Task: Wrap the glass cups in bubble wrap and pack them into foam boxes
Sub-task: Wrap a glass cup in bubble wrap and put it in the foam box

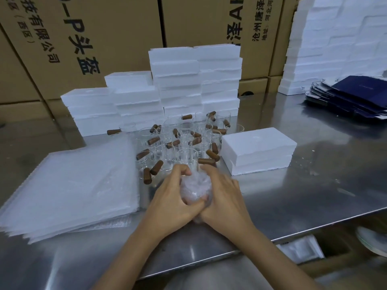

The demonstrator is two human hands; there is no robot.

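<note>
Both hands grip one bundle of bubble wrap (194, 190) just above the steel table (293, 195); whatever is inside the bundle is hidden by the wrap. My left hand (171, 197) cups its left side and my right hand (224, 195) its right side, with the thumbs meeting at the near end. Behind the hands stand several clear glass cups (186, 143), with brown cork stoppers (156, 167) lying among and on them. A stack of flat bubble-wrap sheets (73, 185) lies to the left. One closed white foam box (258, 150) sits to the right of the cups.
Stacks of white foam boxes (194, 80) rise behind the cups, and more (335, 42) at the back right. Dark blue folded cartons (351, 97) lie far right. Brown cardboard cartons (94, 38) form a wall behind. The table's front edge (314, 229) runs diagonally at right.
</note>
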